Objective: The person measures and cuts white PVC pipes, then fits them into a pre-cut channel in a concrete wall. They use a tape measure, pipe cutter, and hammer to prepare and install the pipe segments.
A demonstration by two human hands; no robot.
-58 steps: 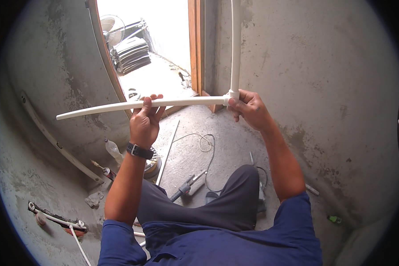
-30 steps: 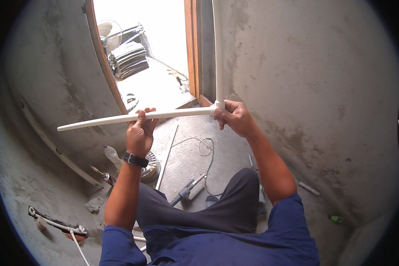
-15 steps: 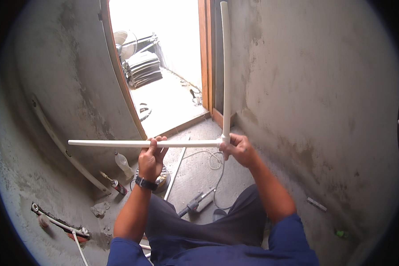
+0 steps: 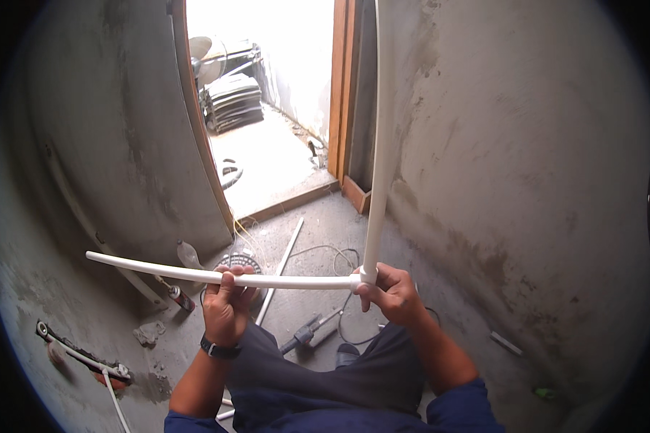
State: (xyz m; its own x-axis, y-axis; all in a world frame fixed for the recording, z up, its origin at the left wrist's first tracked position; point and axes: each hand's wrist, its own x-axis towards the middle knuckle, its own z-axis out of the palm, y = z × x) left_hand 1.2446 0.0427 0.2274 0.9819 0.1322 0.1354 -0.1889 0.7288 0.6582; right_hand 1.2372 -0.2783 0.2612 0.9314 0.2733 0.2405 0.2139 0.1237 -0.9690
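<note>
Two white plastic pipes meet at a white elbow fitting (image 4: 368,274) in front of me. One pipe (image 4: 296,282) runs out to the left, roughly level. The other, an upright pipe (image 4: 380,144), rises past the top edge of the view. My left hand (image 4: 226,307) pinches the level pipe near its middle, thumb on the near side and fingers behind. At the corner, my right hand (image 4: 390,292) is closed round the elbow fitting, with the thumb on its near side. The fingers behind the fitting are partly hidden.
A loose white pipe (image 4: 280,270), a grey power tool (image 4: 307,333) and its cord lie on the floor. Beside the left wall are a spray can (image 4: 181,298) and a clear bottle (image 4: 188,254). Pipework (image 4: 87,357) sits in a wall slot. Ahead is a doorway with a wooden frame (image 4: 343,94).
Both hands have come down and nearer to me with the joined pipes. The level pipe's free end has swung left, and the upright pipe's top has left the view.
</note>
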